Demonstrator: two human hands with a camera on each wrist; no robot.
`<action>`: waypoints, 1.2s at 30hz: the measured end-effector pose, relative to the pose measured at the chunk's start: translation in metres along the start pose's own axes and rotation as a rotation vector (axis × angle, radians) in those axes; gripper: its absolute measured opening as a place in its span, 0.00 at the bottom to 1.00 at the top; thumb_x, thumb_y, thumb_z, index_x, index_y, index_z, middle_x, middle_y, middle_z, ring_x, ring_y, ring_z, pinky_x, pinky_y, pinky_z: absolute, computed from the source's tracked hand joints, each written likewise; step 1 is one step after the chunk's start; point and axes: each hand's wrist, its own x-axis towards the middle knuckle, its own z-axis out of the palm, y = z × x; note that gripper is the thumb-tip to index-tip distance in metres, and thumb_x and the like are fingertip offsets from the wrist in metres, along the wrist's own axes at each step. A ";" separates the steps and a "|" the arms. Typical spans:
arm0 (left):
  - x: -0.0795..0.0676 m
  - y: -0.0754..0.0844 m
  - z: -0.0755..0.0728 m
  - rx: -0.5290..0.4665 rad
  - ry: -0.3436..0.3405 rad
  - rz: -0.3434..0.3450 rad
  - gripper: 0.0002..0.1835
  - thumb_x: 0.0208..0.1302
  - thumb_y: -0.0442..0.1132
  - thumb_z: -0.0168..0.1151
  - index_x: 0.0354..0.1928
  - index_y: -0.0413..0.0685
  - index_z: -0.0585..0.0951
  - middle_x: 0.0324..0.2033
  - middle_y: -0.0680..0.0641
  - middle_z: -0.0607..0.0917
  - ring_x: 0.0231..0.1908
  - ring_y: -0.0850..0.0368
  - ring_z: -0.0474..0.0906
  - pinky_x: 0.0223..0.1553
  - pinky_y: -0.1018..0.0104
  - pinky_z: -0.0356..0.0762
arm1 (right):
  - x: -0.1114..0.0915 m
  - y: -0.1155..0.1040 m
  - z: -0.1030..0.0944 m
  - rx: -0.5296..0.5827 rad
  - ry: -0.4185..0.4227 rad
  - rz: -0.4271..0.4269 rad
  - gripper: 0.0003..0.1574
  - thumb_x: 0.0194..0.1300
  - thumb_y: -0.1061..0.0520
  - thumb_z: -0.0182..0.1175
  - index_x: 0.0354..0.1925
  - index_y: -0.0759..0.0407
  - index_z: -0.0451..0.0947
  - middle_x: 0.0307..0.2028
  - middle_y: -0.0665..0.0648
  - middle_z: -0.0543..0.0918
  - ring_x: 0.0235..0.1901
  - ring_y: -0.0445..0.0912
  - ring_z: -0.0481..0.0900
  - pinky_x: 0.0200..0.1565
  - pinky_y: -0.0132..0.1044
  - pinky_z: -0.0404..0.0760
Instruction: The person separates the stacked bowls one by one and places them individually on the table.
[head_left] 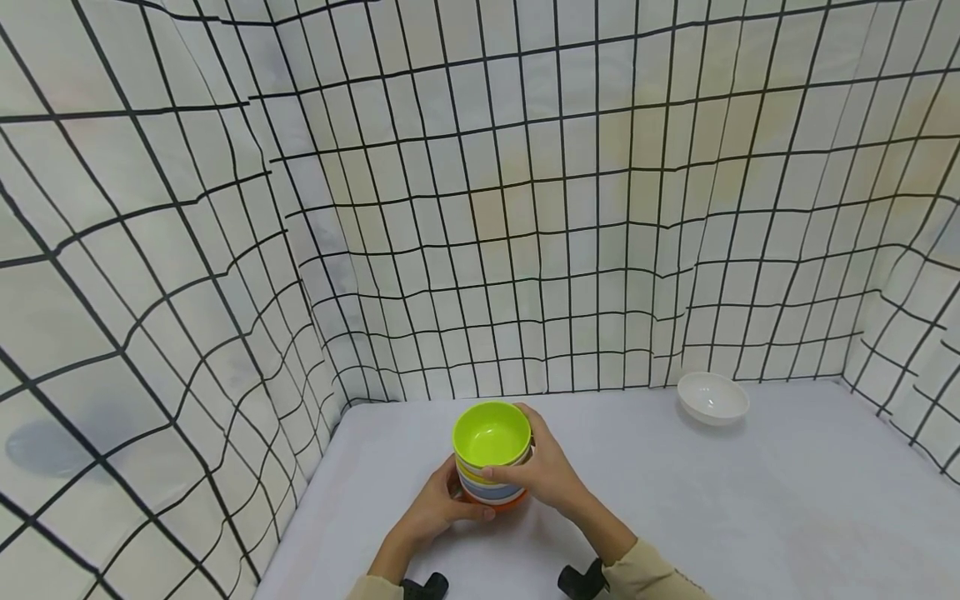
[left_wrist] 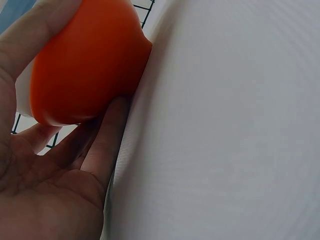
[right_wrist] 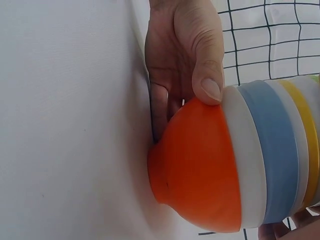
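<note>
A stack of nested bowls stands on the white table, its base right at the cloth. On top is a lime-green bowl [head_left: 491,433], and below it come a yellow bowl [right_wrist: 306,130], a blue bowl [right_wrist: 275,150] and an orange bowl [right_wrist: 195,170] at the bottom, with white bowls between. My left hand [head_left: 435,507] holds the orange bowl low on its side, thumb near its rim and fingers round its foot. Higher up, my right hand [head_left: 547,471] grips the upper bowls, its thumb across the front and fingers behind the green rim.
A single white bowl [head_left: 712,398] sits at the back right of the white-covered table [head_left: 675,500]. White cloth walls with a black grid [head_left: 487,208] enclose the table at the back and both sides.
</note>
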 end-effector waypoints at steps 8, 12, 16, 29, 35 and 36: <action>-0.001 0.000 0.001 0.013 0.007 0.004 0.51 0.49 0.41 0.83 0.75 0.58 0.65 0.69 0.46 0.76 0.70 0.43 0.71 0.74 0.41 0.67 | -0.001 0.000 0.001 0.000 0.016 -0.010 0.64 0.49 0.43 0.81 0.76 0.43 0.56 0.66 0.50 0.72 0.66 0.51 0.72 0.69 0.62 0.73; 0.000 0.000 0.001 0.022 0.010 0.008 0.51 0.49 0.40 0.83 0.75 0.59 0.65 0.68 0.46 0.76 0.69 0.43 0.72 0.74 0.42 0.69 | -0.001 0.000 0.002 0.004 0.025 -0.017 0.62 0.50 0.45 0.81 0.75 0.44 0.57 0.66 0.51 0.73 0.65 0.51 0.73 0.69 0.63 0.73; 0.000 -0.001 0.001 0.020 0.012 0.007 0.51 0.49 0.40 0.83 0.74 0.59 0.65 0.68 0.47 0.76 0.69 0.43 0.73 0.73 0.43 0.70 | -0.001 -0.001 0.002 0.002 0.037 -0.022 0.62 0.50 0.45 0.81 0.75 0.43 0.58 0.66 0.50 0.74 0.65 0.51 0.73 0.69 0.63 0.72; 0.000 0.001 0.001 0.027 0.024 -0.013 0.51 0.48 0.41 0.83 0.74 0.58 0.66 0.68 0.47 0.76 0.69 0.43 0.72 0.73 0.42 0.69 | -0.002 -0.006 -0.002 -0.011 0.068 -0.040 0.63 0.49 0.45 0.81 0.77 0.44 0.57 0.67 0.51 0.74 0.70 0.56 0.69 0.68 0.68 0.72; 0.000 0.003 0.001 0.033 0.027 -0.014 0.50 0.48 0.42 0.83 0.74 0.58 0.67 0.67 0.47 0.77 0.69 0.43 0.72 0.74 0.41 0.68 | -0.003 -0.014 -0.009 -0.016 0.094 -0.062 0.66 0.49 0.46 0.81 0.78 0.45 0.56 0.68 0.50 0.74 0.72 0.56 0.67 0.71 0.73 0.63; 0.000 0.003 0.001 0.032 0.028 -0.016 0.50 0.48 0.42 0.84 0.74 0.58 0.67 0.67 0.47 0.77 0.69 0.43 0.72 0.74 0.41 0.68 | -0.003 -0.016 -0.010 -0.015 0.095 -0.068 0.66 0.49 0.46 0.81 0.78 0.44 0.56 0.68 0.50 0.75 0.72 0.56 0.66 0.71 0.73 0.62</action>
